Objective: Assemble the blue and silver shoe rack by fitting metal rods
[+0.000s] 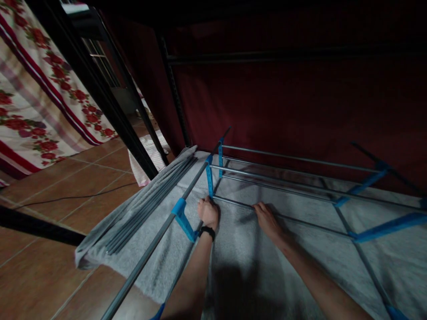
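A blue-jointed metal tube rack [283,180], spread over a grey towel-like cloth [240,258], is worked on by both hands and appears partly assembled. The left hand [208,213] is closed about the lower side rail [182,269], right at the foot of a blue plastic bracket [210,180] that rises at twelve o'clock from it; the exact finger contact is hidden. At three o'clock from that hand, the lower crossbar [233,202] is gripped by the right hand [268,222], its fingers curled over the tube.

Several crossbars are already seated, by the look of it, running toward the blue brackets [390,226] at three o'clock. Whether the joint at the left hand is fully pushed home cannot be told. At nine o'clock from that hand, no crossbar is seen at the nearer blue bracket [183,220], so that section is judged unfinished. Beyond it, also at nine o'clock, a bundle of loose grey tubes [151,206] (presumably spare crossbars) is left lying on the cloth.
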### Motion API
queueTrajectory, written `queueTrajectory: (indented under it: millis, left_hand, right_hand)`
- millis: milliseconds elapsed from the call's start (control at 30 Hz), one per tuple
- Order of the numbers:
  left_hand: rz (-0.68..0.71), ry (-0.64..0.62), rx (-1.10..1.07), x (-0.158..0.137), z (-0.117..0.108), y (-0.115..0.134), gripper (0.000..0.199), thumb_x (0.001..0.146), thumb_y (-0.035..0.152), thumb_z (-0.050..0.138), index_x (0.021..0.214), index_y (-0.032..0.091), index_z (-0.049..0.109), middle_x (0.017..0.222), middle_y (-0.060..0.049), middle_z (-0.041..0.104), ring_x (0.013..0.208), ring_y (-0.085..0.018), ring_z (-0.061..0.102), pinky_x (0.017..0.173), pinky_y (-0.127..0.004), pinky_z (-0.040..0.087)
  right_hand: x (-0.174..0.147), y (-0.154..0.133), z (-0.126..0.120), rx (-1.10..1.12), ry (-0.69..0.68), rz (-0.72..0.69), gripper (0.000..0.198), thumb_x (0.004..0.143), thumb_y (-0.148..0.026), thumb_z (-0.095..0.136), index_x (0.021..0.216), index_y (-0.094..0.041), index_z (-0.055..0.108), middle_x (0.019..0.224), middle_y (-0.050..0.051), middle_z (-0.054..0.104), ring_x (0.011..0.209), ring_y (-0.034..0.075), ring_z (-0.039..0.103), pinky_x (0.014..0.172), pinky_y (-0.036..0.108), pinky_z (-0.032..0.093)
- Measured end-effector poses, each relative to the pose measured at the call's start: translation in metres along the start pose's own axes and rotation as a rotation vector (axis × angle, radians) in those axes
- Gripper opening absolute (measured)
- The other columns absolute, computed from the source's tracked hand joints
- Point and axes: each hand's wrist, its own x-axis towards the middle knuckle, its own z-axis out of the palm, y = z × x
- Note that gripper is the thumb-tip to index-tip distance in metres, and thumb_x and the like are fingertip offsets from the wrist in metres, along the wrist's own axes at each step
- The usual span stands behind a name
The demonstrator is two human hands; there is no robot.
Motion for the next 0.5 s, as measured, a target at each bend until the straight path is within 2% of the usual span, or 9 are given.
queueTrajectory:
  millis: [267,500]
  left_hand:
    - [-0.031,0.018,0.030,-0.001,0.001,0.003,0.027,0.097,0.023,0.046,0.114,0.015,0.065,0.108,-0.015,0.064,0.104,-0.028,0.060,0.083,-0.036,0.044]
    - [-0.003,0.075,0.051,-0.004,0.009,0.003,0.034,0.102,0.037,0.041,0.115,0.016,0.064,0.113,-0.015,0.064,0.107,-0.030,0.057,0.085,-0.040,0.042]
  right_hand:
    - [0.000,-0.002,-0.004,-0.095,-0.035,-0.025,0.051,0.091,-0.002,0.034,0.127,-0.023,0.064,0.125,0.010,0.062,0.113,0.022,0.054,0.101,0.031,0.041]
    - [0.002,-0.005,-0.016,-0.126,-0.034,-0.034,0.057,0.089,0.002,0.035,0.132,-0.025,0.062,0.126,0.009,0.061,0.116,0.021,0.053,0.103,0.030,0.040]
